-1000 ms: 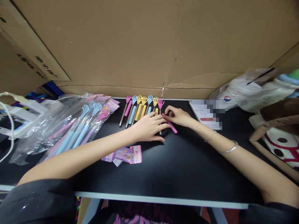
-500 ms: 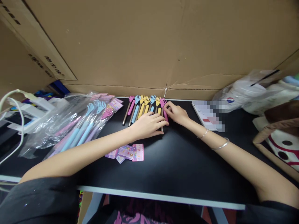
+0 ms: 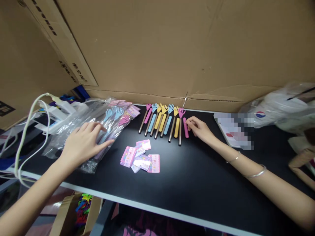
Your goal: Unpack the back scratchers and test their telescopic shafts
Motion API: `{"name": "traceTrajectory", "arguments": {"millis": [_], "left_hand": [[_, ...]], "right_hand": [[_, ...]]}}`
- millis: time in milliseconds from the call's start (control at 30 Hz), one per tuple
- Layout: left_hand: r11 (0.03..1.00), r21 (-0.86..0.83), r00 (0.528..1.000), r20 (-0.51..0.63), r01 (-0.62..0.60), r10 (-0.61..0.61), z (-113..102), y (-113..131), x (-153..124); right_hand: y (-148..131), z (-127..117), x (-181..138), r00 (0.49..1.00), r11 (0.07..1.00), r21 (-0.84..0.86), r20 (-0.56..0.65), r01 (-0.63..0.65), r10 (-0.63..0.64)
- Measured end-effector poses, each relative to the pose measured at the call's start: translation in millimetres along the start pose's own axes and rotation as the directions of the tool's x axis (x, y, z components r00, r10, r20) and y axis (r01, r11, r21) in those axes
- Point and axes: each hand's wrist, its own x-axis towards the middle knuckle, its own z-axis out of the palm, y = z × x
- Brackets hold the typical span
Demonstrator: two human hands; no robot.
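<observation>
While the right hand (image 3: 200,131) sets bent fingers (image 3: 191,124) against a slim pink rod (image 3: 185,127), grip impossible to tell, the rod lies toward the bench's (image 3: 197,180) far edge, long axis pointing at it. Alongside, metal-shafted scratchers (image 3: 164,110) point pink, blue and yellow hand-shaped heads the same way. The left hand (image 3: 81,142), loosely spread and visibly holding nothing, is over clear plastic bags (image 3: 90,113) toward the left end.

L hand (image 3: 82,141) hides pt of bagged scratchers (image 3: 118,113); card (image 3: 154,164) txt unreadable.
</observation>
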Motion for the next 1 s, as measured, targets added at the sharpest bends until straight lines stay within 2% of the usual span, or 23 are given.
{"name": "traceTrajectory", "arguments": {"millis": [100,267,333,433,500,600,700,767,833,900,1000], "left_hand": [[0.998,-0.041,0.998,-0.026,0.05,-0.052,0,5,-12],[0.998,0.048,0.999,-0.024,0.031,-0.03,-7,15,-4],[0.994,0.044,0.995,0.004,0.096,-0.097,-13,15,2],[0.959,-0.079,0.961,-0.007,0.274,-0.275,-23,16,10],[0.936,-0.187,0.949,-0.046,0.3,-0.313,-28,22,17],[0.929,-0.325,0.973,-0.085,0.176,-0.214,-29,41,33],[0.908,-0.418,0.986,-0.159,-0.027,-0.044,-24,73,51],[0.883,-0.428,0.968,-0.233,-0.192,0.098,-19,97,61],[0.835,-0.433,0.932,-0.275,-0.34,0.237,-15,118,68],[0.77,-0.499,0.917,-0.248,-0.398,0.314,-12,132,72],[0.638,-0.71,0.935,-0.085,-0.299,0.344,-8,139,75]], "right_hand": [[2,0,0,1.0,0.999,0.039,0.013,0.003,-0.003],[-7,-2,-4,0.998,0.982,0.185,0.046,0.038,-0.047],[-13,-3,-5,0.998,0.952,0.305,0.043,0.035,-0.051],[-23,-5,-8,0.999,0.893,0.451,0.029,0.003,-0.018],[-30,-6,-10,1.0,0.863,0.506,0.026,-0.012,-0.001],[-42,-7,-15,0.997,0.826,0.562,0.072,-0.031,-0.012],[-55,-8,-22,0.965,0.752,0.641,0.26,-0.153,-0.024],[-62,-9,-25,0.942,0.687,0.687,0.336,-0.239,-0.008],[-67,-12,-27,0.956,0.653,0.711,0.284,-0.261,0.072],[-69,-18,-27,0.974,0.656,0.721,0.14,-0.224,0.179],[-64,-29,-24,0.966,0.67,0.731,-0.059,-0.129,0.251]]}}
